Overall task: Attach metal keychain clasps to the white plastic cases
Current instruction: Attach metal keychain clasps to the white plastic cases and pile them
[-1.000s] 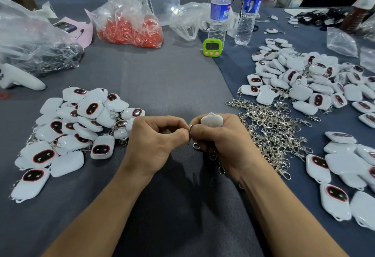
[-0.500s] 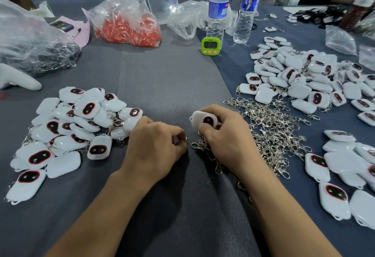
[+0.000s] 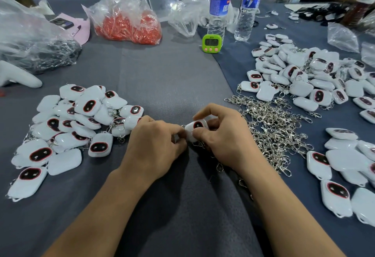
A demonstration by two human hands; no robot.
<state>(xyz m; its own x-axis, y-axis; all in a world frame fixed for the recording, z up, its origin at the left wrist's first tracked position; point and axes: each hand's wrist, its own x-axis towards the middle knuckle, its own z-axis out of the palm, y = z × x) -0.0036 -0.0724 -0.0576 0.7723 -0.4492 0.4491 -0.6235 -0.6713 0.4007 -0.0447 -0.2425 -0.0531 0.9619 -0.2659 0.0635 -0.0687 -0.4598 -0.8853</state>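
Table: grey cloth [image 3: 162,78] under the grip.
Left heap [image 3: 77,123]: white cases, several with clasps on, left of the grip.
Clasps [image 3: 272,127]: silver tangle just right of the grip.
Bottles [image 3: 219,7]: blue labels, print too small to read, well beyond the grip.
Right hand [image 3: 225,141]: fingers and thumb curled round the case.
Left hand [image 3: 154,145]: fingertips pinching the case's left corner.
Case [image 3: 194,129]: white, rounded, with a dark red-rimmed oval facing up, held between both hands.

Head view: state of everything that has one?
white case, gripped by right hand, dark face showing.
clasp ring, pinched by left hand at case corner.
clasp pile, loose, heaped.
left case pile, clasps attached.
water bottles, upright.
green timer, standing, display unreadable.
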